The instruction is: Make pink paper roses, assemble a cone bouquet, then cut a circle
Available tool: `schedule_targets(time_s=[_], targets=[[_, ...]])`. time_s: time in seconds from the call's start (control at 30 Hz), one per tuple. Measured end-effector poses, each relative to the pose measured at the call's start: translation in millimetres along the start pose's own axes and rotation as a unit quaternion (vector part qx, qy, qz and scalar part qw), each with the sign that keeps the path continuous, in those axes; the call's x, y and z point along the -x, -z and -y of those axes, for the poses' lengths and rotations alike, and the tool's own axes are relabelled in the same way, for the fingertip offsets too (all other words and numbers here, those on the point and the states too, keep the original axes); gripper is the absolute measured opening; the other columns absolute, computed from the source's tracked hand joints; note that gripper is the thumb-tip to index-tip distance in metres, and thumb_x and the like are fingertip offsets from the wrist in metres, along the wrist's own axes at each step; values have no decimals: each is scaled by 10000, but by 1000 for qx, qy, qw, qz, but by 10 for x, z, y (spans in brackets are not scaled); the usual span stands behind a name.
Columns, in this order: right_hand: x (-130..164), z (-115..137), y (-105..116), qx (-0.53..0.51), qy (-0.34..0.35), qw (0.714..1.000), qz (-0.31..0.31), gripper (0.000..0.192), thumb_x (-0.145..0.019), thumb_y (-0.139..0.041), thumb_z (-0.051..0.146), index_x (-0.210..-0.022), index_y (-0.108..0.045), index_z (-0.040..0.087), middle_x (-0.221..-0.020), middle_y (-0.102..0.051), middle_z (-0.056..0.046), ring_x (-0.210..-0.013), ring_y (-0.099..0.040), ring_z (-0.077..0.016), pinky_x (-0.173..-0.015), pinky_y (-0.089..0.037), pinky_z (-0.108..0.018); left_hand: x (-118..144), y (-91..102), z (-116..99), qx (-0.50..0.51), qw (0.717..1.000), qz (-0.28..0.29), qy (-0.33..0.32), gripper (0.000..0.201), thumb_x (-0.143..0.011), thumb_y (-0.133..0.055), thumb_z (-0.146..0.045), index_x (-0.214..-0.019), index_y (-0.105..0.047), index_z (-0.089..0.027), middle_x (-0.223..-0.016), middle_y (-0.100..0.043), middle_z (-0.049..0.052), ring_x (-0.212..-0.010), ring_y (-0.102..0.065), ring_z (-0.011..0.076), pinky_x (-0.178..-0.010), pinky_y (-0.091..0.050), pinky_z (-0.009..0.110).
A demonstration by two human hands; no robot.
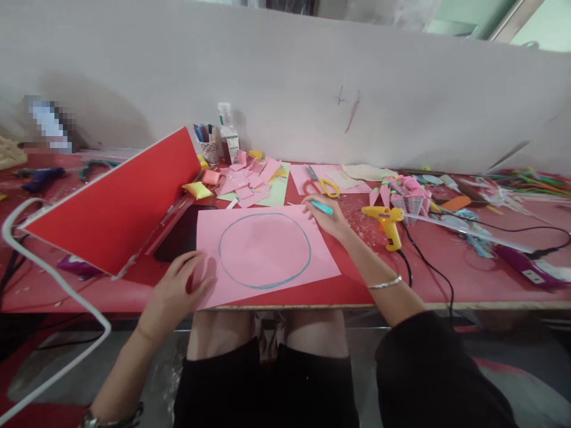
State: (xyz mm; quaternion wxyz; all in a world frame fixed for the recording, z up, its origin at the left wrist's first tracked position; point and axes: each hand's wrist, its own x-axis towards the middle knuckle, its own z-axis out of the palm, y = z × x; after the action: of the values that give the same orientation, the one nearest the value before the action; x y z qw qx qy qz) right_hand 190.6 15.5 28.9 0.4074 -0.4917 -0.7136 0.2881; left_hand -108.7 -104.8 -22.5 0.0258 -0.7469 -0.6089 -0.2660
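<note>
A pink paper sheet (265,249) lies at the table's front edge with a large blue-green circle drawn on it. My left hand (185,282) holds the sheet down at its left edge, thumb on top and fingers bent beside it. Near the far right corner of the sheet, my right hand (328,217) is closed around a teal pen (321,207); whether its tip touches the paper I cannot make out. Just beyond that hand lie scissors (322,185) with orange and yellow handles.
A red board (129,202) leans at the left above a dark flat panel (176,238). Pink paper scraps (250,178), a pen cup (208,150) and a bottle (230,139) stand behind. To the right are a yellow glue gun (387,226), its cable, and pink cones (405,193).
</note>
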Motion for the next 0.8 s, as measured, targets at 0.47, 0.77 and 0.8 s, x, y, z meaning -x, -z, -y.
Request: schedule_targets(time_s=[0.47, 0.77, 0.8], targets=[[363, -137, 4, 136, -73, 988, -10, 211, -572, -456, 98, -679, -326, 224, -527, -402, 61, -466, -386, -114, -479, -271, -224, 47, -37, -99, -18, 998, -51, 16, 356, -791, -386, -397, -1021, -517, -159, -1047, -553, 112, -862, -591, 214, -717, -503, 316], [319, -229, 74, 93, -39, 994, -35, 154, -554, -432, 168, -623, -305, 220, -520, -338, 77, -463, -351, -89, -472, -305, -215, 45, -10, -154, -32, 998, -54, 31, 370, -811, -365, -392, -1009, -539, -133, -1009, -592, 122, -827, -609, 216, -641, -499, 301], [310, -215, 86, 94, -30, 994, -36, 147, -552, -426, 164, -619, -306, 219, -523, -342, 75, -464, -354, -89, -472, -305, -214, 51, -8, -161, -34, 998, -53, 30, 369, -810, -371, -398, -1006, -546, -139, -1000, -601, 118, -819, -613, 217, -629, -498, 299]])
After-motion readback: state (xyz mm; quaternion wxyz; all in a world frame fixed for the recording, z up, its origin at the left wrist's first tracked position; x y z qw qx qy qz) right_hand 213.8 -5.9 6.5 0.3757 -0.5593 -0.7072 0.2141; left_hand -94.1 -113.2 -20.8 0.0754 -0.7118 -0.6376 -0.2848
